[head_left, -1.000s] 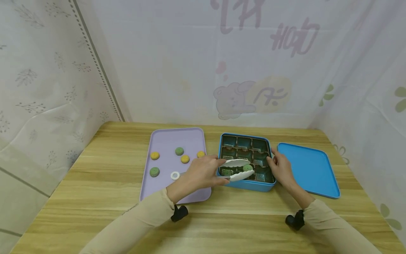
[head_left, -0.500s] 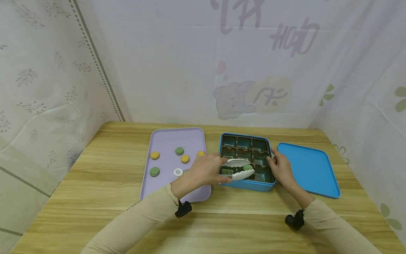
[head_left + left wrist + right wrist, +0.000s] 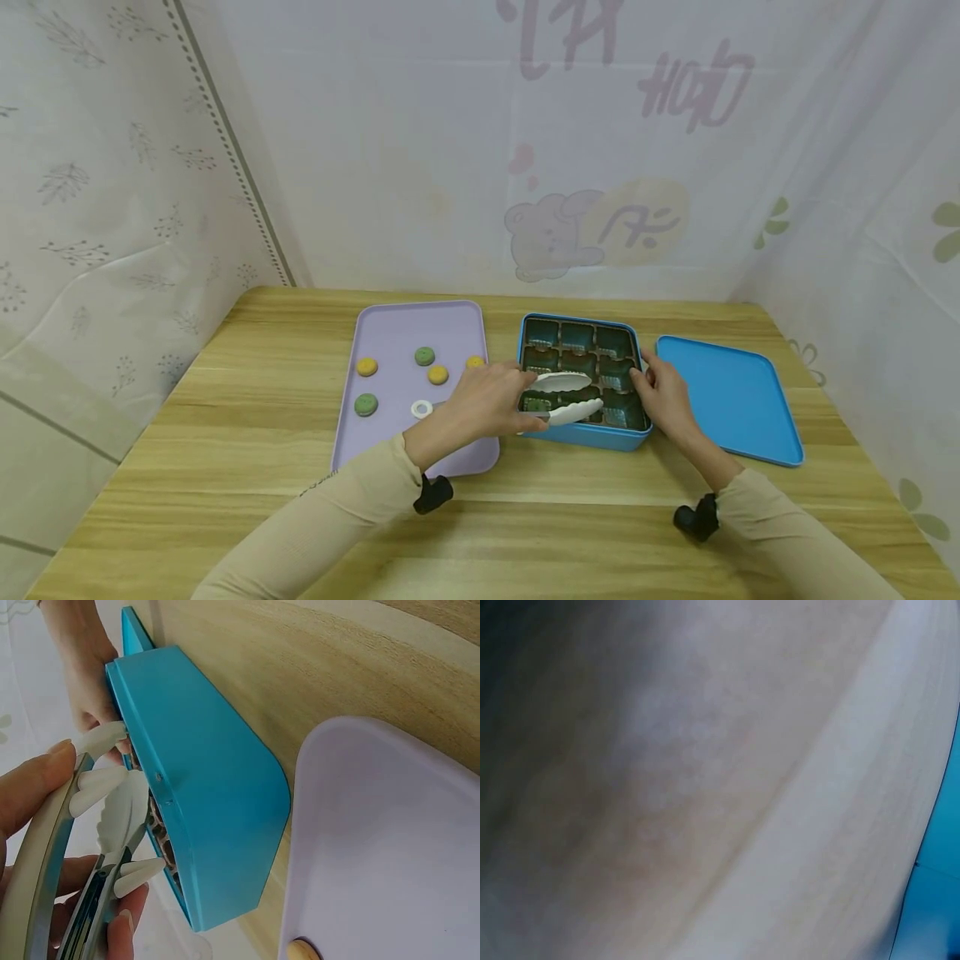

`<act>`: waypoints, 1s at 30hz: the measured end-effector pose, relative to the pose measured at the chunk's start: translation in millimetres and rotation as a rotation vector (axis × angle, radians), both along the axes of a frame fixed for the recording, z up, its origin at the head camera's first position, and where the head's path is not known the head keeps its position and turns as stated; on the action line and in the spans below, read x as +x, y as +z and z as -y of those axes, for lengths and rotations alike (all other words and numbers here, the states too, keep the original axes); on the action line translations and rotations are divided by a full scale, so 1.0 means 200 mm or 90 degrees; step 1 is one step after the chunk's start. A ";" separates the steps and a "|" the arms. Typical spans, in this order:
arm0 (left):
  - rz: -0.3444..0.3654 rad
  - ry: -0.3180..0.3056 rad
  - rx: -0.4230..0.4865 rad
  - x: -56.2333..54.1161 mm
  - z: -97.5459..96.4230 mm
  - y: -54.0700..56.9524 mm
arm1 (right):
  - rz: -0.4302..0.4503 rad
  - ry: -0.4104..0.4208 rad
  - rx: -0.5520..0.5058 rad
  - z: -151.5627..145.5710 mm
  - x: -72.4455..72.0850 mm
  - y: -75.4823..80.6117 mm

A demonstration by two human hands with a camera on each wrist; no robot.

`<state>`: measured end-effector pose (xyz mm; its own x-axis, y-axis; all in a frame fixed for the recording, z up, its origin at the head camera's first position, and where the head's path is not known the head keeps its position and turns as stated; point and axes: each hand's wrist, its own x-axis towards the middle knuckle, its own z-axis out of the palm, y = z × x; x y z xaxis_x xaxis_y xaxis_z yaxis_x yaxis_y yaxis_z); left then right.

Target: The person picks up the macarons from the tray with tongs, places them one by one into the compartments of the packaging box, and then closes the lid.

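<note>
My left hand (image 3: 483, 400) grips a pair of tongs (image 3: 30, 855) with white scalloped tips, seen in the head and left wrist views. The tips (image 3: 576, 412) stand apart over the front row of a blue box (image 3: 592, 437), with no macaron between them. Inside the box, a dark plastic insert (image 3: 577, 337) is divided into compartments; a green macaron (image 3: 537, 405) lies in the front left one. My right hand (image 3: 666, 398) holds the box's right wall, thumb at the rim. The right wrist view is mostly blurred.
To the left lies a lilac tray (image 3: 420, 321) with green macarons (image 3: 366, 405) and yellow macarons (image 3: 366, 367). A blue lid (image 3: 731, 400) lies right of the box, behind my right hand. Curtains with prints enclose the wooden table (image 3: 262, 400).
The green macaron that was between the tong tips has dropped out of sight into the box, and the tips have parted. My left hand first shifted slightly right; my right hand stayed put.
</note>
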<state>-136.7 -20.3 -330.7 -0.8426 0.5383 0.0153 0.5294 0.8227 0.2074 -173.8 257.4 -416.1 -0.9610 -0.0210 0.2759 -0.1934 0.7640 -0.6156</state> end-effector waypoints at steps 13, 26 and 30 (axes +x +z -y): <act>-0.032 0.021 0.093 0.06 0.10 -0.07 | -0.015 0.001 -0.008 0.00 -0.01 -0.02; -0.079 0.086 0.172 0.19 0.41 -0.13 | -0.010 -0.004 -0.003 0.00 -0.01 -0.02; -0.062 0.129 0.170 0.24 0.53 -0.14 | -0.014 -0.005 -0.004 0.00 -0.01 -0.01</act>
<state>-88.7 -126.4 -359.5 -0.9196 0.3260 0.2193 0.3886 0.8364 0.3865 -175.2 257.9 -418.9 -0.9550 -0.0116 0.2963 -0.2005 0.7614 -0.6165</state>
